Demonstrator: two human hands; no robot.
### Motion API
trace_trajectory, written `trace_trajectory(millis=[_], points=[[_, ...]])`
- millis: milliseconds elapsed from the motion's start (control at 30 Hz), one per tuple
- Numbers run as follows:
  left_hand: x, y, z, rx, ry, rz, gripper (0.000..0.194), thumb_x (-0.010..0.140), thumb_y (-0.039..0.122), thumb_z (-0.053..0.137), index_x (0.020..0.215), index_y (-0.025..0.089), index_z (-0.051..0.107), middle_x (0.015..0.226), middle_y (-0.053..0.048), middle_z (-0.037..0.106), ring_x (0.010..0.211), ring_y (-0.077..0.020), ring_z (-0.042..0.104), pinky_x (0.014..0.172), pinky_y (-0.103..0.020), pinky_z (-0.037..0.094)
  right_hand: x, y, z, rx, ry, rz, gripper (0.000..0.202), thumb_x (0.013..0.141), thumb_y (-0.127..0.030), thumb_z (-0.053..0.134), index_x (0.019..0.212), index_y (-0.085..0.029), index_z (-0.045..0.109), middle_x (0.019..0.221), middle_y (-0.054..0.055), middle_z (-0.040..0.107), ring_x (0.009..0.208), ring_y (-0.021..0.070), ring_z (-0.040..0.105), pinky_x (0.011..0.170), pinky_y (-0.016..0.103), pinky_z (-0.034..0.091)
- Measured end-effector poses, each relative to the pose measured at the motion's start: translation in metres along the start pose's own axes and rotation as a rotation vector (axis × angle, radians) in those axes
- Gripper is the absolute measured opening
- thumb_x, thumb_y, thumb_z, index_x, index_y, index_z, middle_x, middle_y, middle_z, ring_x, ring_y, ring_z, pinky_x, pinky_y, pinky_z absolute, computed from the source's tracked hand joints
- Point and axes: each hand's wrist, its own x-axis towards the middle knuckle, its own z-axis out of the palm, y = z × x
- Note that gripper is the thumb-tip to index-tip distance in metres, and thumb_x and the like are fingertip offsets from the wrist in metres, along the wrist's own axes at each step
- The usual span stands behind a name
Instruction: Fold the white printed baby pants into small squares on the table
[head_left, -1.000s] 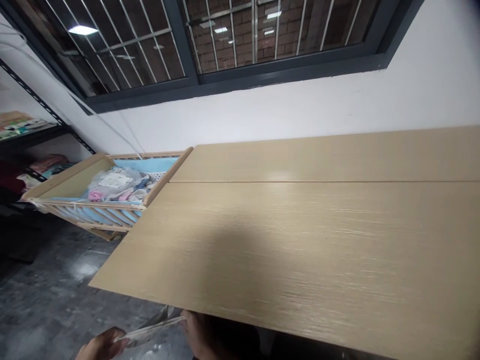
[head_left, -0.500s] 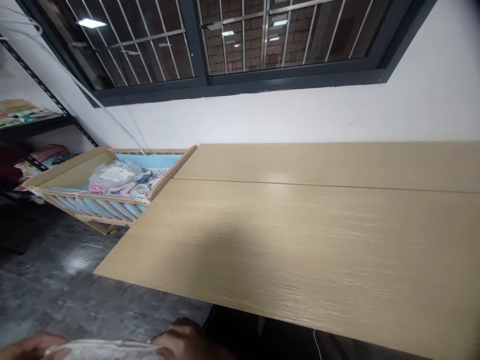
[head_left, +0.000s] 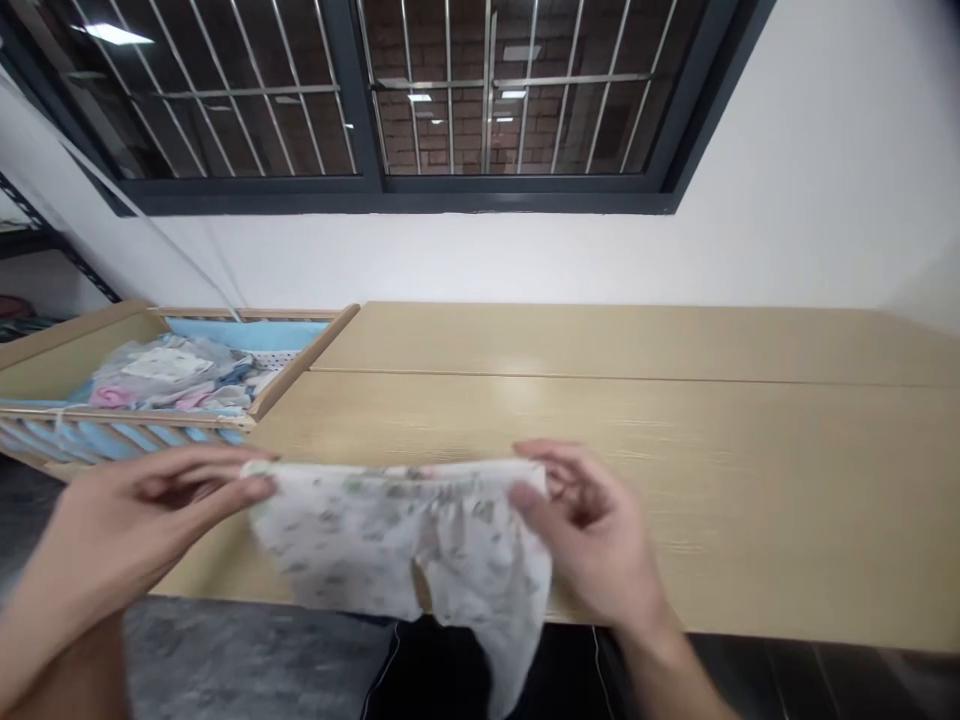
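Observation:
A small pair of white patterned baby pants (head_left: 352, 540) hangs stretched between my hands, over the front edge of the wooden table (head_left: 787, 500). My left hand (head_left: 165, 510) pinches one end of the waistband between thumb and fingers. At the other end of the waistband, my right hand (head_left: 585, 520) grips the fabric the same way. Both legs dangle down, and the right-side leg reaches lower, past the table edge. The cloth is slightly blurred.
Left of the table stands a wooden crib (head_left: 277, 385) with a blue lining, holding a pile of clothes and plastic bags (head_left: 172, 365). A barred window (head_left: 510, 100) is set in the white wall behind. Grey floor (head_left: 225, 660) shows below.
My hands and the pants have risen from the bottom edge of the view to above the table's front edge. The view has shifted, bringing the crib farther left.

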Motion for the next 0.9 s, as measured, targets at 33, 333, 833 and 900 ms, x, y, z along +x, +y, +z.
trace_trajectory(millis=[33, 333, 833, 900], points=[[0.01, 0.018, 0.012, -0.061, -0.04, 0.029, 0.045, 0.063, 0.067, 0.079, 0.083, 0.027, 0.075, 0.084, 0.005, 0.078, 0.079, -0.0204, 0.071, 0.071, -0.031, 0.057, 0.012, -0.004, -0.015, -0.038, 0.001, 0.026, 0.03, 0.086, -0.036, 0.076, 0.112, -0.022, 0.071, 0.069, -0.001, 0.061, 0.048, 0.0081, 0.044, 0.038, 0.019, 0.035], [0.133, 0.077, 0.147, 0.061, -0.441, 0.441, 0.036, 0.086, 0.053, 0.06, 0.093, 0.019, 0.071, 0.096, -0.006, 0.076, 0.089, -0.0226, 0.068, 0.075, -0.029, 0.05, 0.146, 0.063, -0.088, -0.375, -0.078, 0.206, 0.028, 0.085, -0.037, 0.071, 0.103, -0.016, 0.07, 0.078, 0.002, 0.066, 0.059, 0.0112, 0.054, 0.056, 0.025, 0.044], [0.141, 0.106, 0.252, 0.42, -0.479, 0.33, 0.037, 0.098, 0.035, 0.055, 0.128, 0.013, 0.057, 0.138, -0.02, 0.056, 0.131, -0.0331, 0.051, 0.109, -0.048, 0.04, 0.235, 0.201, -0.086, -0.88, 0.029, 0.483, 0.024, 0.066, -0.016, 0.07, 0.09, -0.018, 0.07, 0.09, 0.005, 0.072, 0.086, 0.0177, 0.066, 0.071, 0.022, 0.047], [0.104, 0.119, 0.241, 0.394, -0.515, 0.418, 0.038, 0.1, 0.036, 0.048, 0.128, 0.011, 0.056, 0.137, -0.023, 0.058, 0.132, -0.0337, 0.051, 0.108, -0.044, 0.039, 0.235, 0.196, -0.091, -0.904, 0.006, 0.488, 0.024, 0.064, -0.017, 0.072, 0.088, -0.017, 0.071, 0.085, 0.004, 0.072, 0.086, 0.0188, 0.065, 0.071, 0.022, 0.046]])
